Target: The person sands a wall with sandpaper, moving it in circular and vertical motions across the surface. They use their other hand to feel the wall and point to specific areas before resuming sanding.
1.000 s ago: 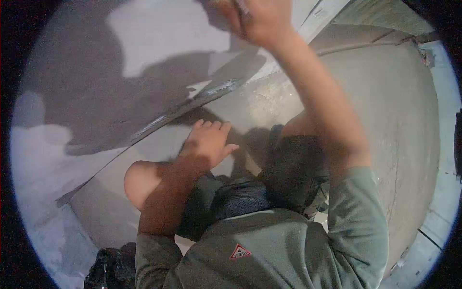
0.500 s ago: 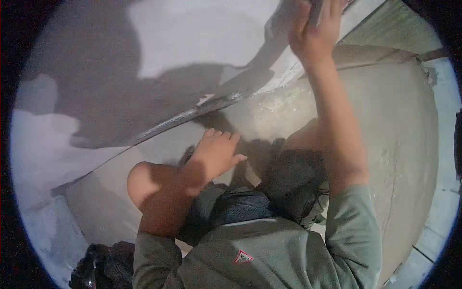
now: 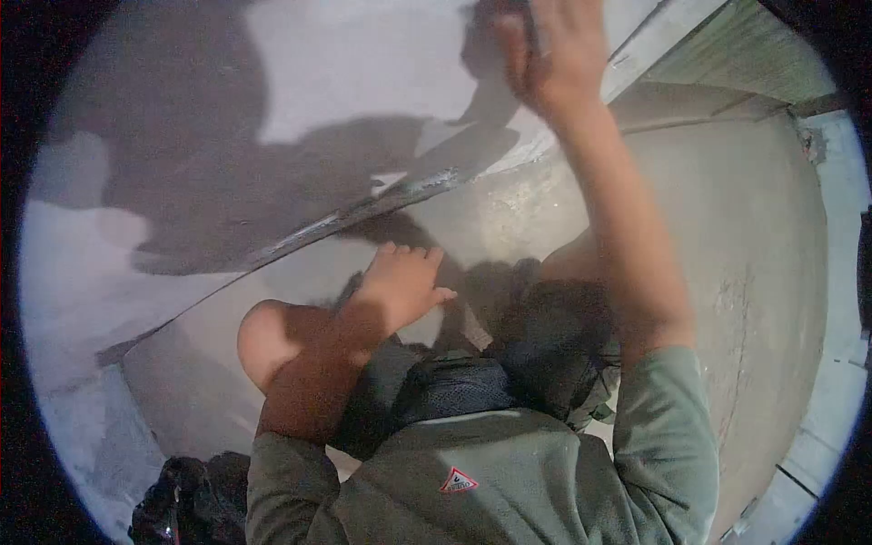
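Note:
My right hand (image 3: 565,68) is raised at the top of the view, against the pale wall surface (image 3: 345,68). A dark shape (image 3: 538,27) shows between its thumb and fingers, which seem closed around it. What it is I cannot make out, since the fingertips run up to the frame's top edge. My left hand (image 3: 406,283) hangs in front of my bent knees, forearm across the left knee (image 3: 272,341). Its fingers are loosely stretched, thumb apart, and it holds nothing.
A rough seam (image 3: 363,213) runs diagonally where the wall meets the smooth grey floor (image 3: 763,245). A black plastic-like bundle (image 3: 195,500) lies at lower left. Bluish-grey blocks (image 3: 840,391) edge the right side. Large shadows cover part of the wall.
My right hand has moved left along the wall, its shadow shifting with it. My left hand has drifted slightly left and remains above the knees.

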Demonstrator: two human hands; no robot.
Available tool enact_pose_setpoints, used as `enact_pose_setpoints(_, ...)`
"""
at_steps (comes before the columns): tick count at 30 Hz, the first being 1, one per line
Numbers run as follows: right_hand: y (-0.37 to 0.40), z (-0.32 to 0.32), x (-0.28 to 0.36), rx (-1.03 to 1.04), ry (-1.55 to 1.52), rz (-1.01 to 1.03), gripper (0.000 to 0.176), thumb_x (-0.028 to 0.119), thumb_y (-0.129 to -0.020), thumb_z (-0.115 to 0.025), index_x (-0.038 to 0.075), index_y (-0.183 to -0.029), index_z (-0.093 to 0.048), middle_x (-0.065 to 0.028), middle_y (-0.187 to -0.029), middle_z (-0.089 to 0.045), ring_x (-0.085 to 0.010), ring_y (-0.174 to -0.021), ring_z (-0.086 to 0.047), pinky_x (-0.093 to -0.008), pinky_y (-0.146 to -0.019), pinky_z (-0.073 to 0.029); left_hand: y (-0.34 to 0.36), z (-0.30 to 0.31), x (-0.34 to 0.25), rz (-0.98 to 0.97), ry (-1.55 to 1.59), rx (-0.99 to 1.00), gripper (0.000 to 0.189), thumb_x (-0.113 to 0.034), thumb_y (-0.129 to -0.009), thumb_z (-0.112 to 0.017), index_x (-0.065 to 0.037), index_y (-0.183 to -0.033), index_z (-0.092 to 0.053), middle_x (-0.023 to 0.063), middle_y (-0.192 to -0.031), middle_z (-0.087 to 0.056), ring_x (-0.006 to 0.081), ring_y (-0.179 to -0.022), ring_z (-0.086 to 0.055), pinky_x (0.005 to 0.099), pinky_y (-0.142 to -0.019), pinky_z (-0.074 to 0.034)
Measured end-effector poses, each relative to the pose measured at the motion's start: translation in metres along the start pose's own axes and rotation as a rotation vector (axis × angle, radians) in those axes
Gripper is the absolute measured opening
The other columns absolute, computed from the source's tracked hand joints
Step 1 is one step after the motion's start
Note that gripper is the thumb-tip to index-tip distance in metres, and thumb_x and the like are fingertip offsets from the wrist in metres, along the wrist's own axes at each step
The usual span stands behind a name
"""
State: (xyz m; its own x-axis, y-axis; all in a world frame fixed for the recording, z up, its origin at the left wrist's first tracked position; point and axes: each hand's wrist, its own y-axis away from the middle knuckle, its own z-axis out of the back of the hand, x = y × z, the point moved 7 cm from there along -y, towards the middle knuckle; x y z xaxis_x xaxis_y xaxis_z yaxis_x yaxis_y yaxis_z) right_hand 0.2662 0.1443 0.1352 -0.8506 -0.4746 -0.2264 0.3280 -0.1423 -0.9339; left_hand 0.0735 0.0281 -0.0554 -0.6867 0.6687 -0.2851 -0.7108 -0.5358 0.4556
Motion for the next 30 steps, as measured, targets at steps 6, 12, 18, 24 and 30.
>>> enact_pose_setpoints(6, 0.011, 0.004, -0.003, 0.008, 0.004, -0.104, 0.053, 0.028, -0.104, -0.045, -0.005, -0.145, -0.044, -0.0334, -0.15, -0.038, -0.0491, -0.144, -0.032, -0.0534, -0.119, -0.021, 0.002, 0.014, -0.01, -0.033, 0.016, 0.013, 0.057, -0.047, -0.095, -0.059, 0.0, -0.127, -0.054, 0.019, -0.116, -0.066, 0.0344, -0.116, -0.059, 0.0471, -0.105, -0.039)
enact_pose_setpoints(12, -0.023, 0.023, -0.016, -0.392, -0.522, -0.428, 0.057, 0.032, -0.105, -0.041, -0.008, -0.146, -0.041, -0.0347, -0.151, -0.037, -0.0511, -0.145, -0.027, -0.0547, -0.119, -0.019, 0.003, 0.007, 0.002, 0.01, 0.034, -0.017, 0.065, -0.046, -0.09, -0.065, 0.0, -0.134, -0.051, 0.0231, -0.121, -0.064, 0.0384, -0.118, -0.059, 0.0477, -0.106, -0.039)
enact_pose_setpoints(18, 0.009, -0.001, 0.011, 0.098, 0.013, -0.084, 0.058, 0.031, -0.104, -0.042, -0.003, -0.151, -0.035, -0.0343, -0.156, -0.028, -0.0489, -0.147, -0.024, -0.055, -0.12, -0.017, 0.004, 0.004, 0.001, 0.017, 0.049, 0.049, 0.065, -0.046, -0.09, -0.066, 0.0, -0.133, -0.052, 0.0225, -0.121, -0.064, 0.0387, -0.117, -0.059, 0.0477, -0.105, -0.04)
enact_pose_setpoints(24, 0.013, 0.022, -0.023, -0.005, 0.041, -0.292, 0.059, 0.034, -0.106, -0.039, -0.003, -0.151, -0.034, -0.0329, -0.156, -0.028, -0.0486, -0.148, -0.023, -0.0531, -0.12, -0.015, 0.003, 0.008, -0.003, -0.032, 0.017, -0.078, 0.064, -0.047, -0.089, -0.066, 0.0, -0.131, -0.053, 0.0222, -0.118, -0.065, 0.0389, -0.115, -0.06, 0.0483, -0.102, -0.042)
enact_pose_setpoints(30, 0.003, -0.004, 0.003, -0.028, -0.005, -0.022, 0.062, 0.035, -0.104, -0.043, -0.004, -0.151, -0.035, -0.0321, -0.153, -0.036, -0.0514, -0.144, -0.029, -0.0554, -0.119, -0.02, 0.004, -0.002, 0.002, 0.039, 0.01, 0.075, 0.065, -0.049, -0.089, -0.066, 0.0, -0.131, -0.053, 0.0219, -0.114, -0.066, 0.0385, -0.112, -0.061, 0.0484, -0.101, -0.042)
